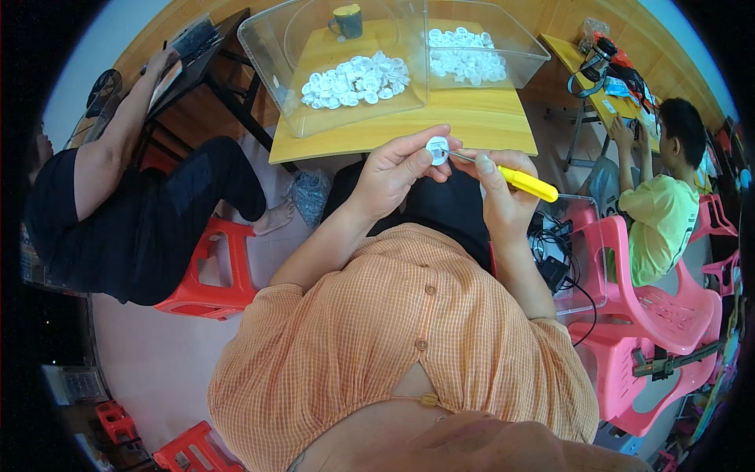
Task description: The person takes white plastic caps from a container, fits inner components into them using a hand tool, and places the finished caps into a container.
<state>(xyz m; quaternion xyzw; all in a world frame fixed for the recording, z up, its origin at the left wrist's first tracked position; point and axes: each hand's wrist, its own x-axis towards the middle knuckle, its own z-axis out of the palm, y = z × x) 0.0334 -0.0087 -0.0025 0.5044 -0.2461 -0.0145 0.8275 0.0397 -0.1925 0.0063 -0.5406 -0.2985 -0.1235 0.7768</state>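
My left hand (pixel 391 175) is closed, pinching a small white round plastic part (pixel 436 145) between thumb and fingers in front of the table's near edge. In my right hand (pixel 507 206) is a screwdriver (pixel 530 184) with a yellow handle and a thin metal shaft. Its shaft points left and the tip meets the white part; how deep it goes I cannot make out. Beyond my hands, a heap of similar white parts (pixel 358 81) lies in a large clear plastic bin (pixel 275 86). A second clear bin (pixel 515 59) at the right holds another heap (pixel 466 59).
Both bins stand on a yellow wooden table (pixel 480 118); a dark mug (pixel 347 23) is at the back. A person in dark clothes sits left on a red stool (pixel 216 267). Another, in a lime shirt (pixel 661 224), sits right. Pink chairs (pixel 668 311) and a clear box with black cables (pixel 554 263) are beside me.
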